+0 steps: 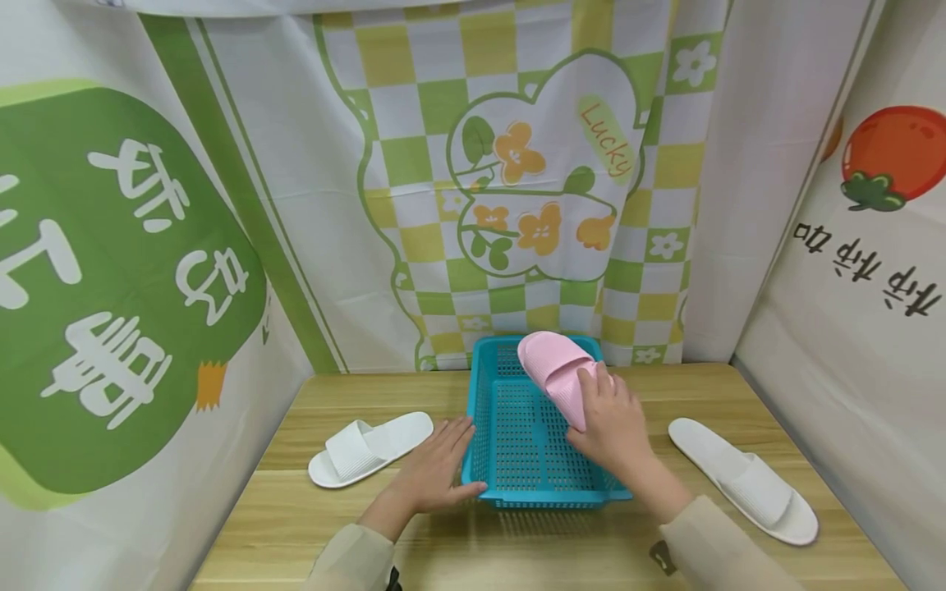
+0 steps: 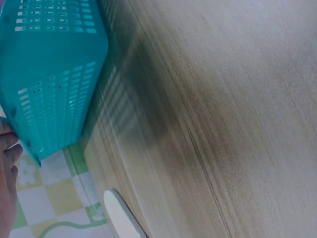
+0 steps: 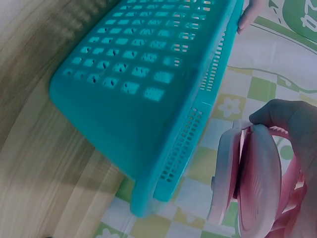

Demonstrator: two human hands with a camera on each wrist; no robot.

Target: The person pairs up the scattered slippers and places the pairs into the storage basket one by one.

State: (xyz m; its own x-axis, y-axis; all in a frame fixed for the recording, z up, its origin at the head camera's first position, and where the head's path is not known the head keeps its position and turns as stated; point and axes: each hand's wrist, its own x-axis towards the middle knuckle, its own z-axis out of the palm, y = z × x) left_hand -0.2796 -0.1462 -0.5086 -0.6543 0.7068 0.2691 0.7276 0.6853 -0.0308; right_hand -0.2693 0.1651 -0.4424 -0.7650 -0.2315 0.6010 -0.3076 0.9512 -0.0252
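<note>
My right hand [image 1: 613,423] grips pink slippers [image 1: 553,361] by one end, above the right side of a blue-green plastic basket [image 1: 547,498]. From the right wrist view, two pink soles [image 3: 260,178] lie face to face in that hand, so it seems to hold a pair. My left hand [image 1: 436,469] rests at the basket's left rim, fingers fairly straight, thumb by the front left corner. In the left wrist view its fingers [image 2: 9,144] touch the rim from outside. The basket's visible floor holds nothing.
One white slipper [image 1: 347,455] lies on the wooden table [image 1: 414,542] left of the basket. Another white slipper [image 1: 764,492] lies to the right, beyond my right forearm. Behind the basket hangs a checked cloth [image 1: 414,156]; printed cloth walls stand on both sides.
</note>
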